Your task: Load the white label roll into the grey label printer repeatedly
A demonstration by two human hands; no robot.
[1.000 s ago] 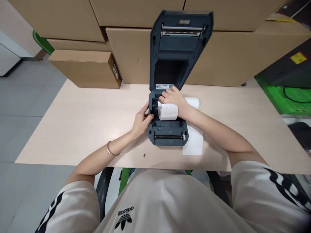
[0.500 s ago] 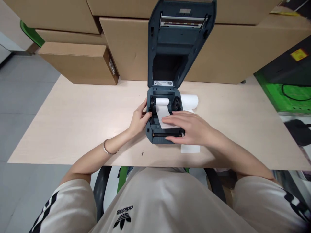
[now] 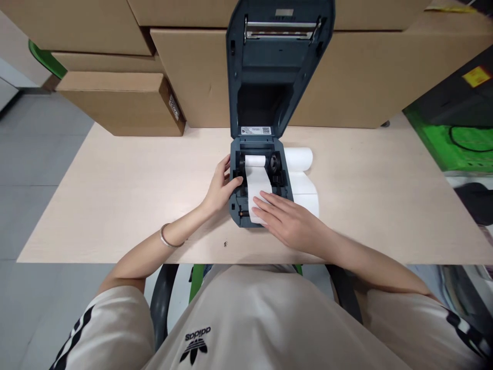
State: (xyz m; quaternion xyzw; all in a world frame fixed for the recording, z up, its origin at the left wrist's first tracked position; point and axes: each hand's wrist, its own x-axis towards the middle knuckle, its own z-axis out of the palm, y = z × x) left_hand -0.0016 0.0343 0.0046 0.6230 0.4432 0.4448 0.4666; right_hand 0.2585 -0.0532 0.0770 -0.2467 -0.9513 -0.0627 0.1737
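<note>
A dark grey label printer (image 3: 235, 211) sits on the pale wooden table (image 3: 115, 195) with its lid (image 3: 277, 67) swung up. Inside lies a white paper roll (image 3: 254, 161), its strip (image 3: 257, 187) drawn forward over the front. My right hand (image 3: 287, 222) lies flat on the strip's end at the printer's front edge, fingers stretched out. My left hand (image 3: 221, 189) grips the printer's left side, thumb inside the bay. A second white roll (image 3: 298, 158) with a loose sheet lies just right of the printer.
Stacked cardboard boxes (image 3: 119, 103) line the table's back edge behind the printer. A green crate (image 3: 450, 149) with a black cable stands at the right. A tiny dark object (image 3: 226, 244) lies near the front edge. A chair sits beneath me.
My right hand left the roll in the bay and drew the paper strip forward to the printer's front. My left hand has stayed on the printer's left side.
</note>
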